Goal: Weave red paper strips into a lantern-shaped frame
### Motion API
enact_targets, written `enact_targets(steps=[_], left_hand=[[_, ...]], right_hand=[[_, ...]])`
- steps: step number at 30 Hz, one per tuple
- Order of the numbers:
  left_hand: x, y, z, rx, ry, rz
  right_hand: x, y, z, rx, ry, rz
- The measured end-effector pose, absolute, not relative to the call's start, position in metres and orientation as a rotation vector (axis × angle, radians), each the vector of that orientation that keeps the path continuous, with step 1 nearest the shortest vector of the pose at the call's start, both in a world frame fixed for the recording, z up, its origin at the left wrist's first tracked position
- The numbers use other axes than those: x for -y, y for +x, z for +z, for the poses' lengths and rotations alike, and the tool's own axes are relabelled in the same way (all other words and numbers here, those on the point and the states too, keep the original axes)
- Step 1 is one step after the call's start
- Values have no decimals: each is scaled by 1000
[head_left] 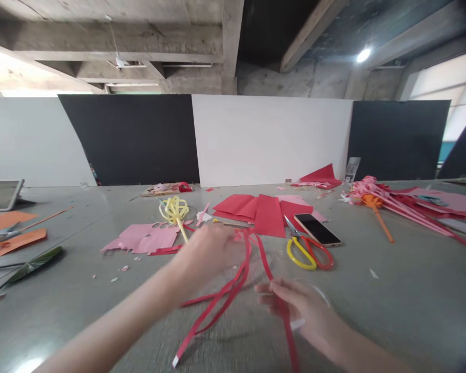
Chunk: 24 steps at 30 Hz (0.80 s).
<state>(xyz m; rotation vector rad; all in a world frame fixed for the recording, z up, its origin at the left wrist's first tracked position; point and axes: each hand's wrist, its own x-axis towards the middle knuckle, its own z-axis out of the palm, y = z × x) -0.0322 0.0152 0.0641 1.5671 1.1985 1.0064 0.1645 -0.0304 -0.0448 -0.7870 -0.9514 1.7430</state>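
Several long red strips (221, 292) spread from one point over the grey table, one with a white tip at the front. My left hand (212, 246) is over the upper part of these strips, blurred, and its fingertips are smeared by motion. My right hand (295, 305) pinches one red strip (264, 261) between thumb and fingers, and the strip hangs on below the hand. A small white piece and a clear ring-like edge show beside the right hand.
Yellow-and-red scissors (310, 253) and a phone (317, 229) lie right of centre. Behind are red paper (270, 215), pink paper (143, 237) and a yellow strip ornament (174, 210). Pink strips (407, 207) lie right; orange paper (15, 246) and a green leaf-like piece (34, 267) lie left.
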Motion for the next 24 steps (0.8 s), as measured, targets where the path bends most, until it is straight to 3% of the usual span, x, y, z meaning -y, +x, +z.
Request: enact_targets(steps=[3, 7, 11, 17, 24], left_hand=[[37, -3, 34, -1245, 1999, 719], [58, 16, -18, -1178, 2016, 374], [48, 21, -47, -1033, 1701, 444], [33, 21, -53, -1003, 1144, 760], [25, 11, -51, -918, 1142, 924]], right_hand=[[32, 162, -43, 960, -828, 1676], [33, 159, -39, 960, -888, 1579], [34, 158, -37, 981, -887, 1525], [34, 167, -35, 992, -1042, 1357], [41, 170, -26, 1668, -1179, 1180]])
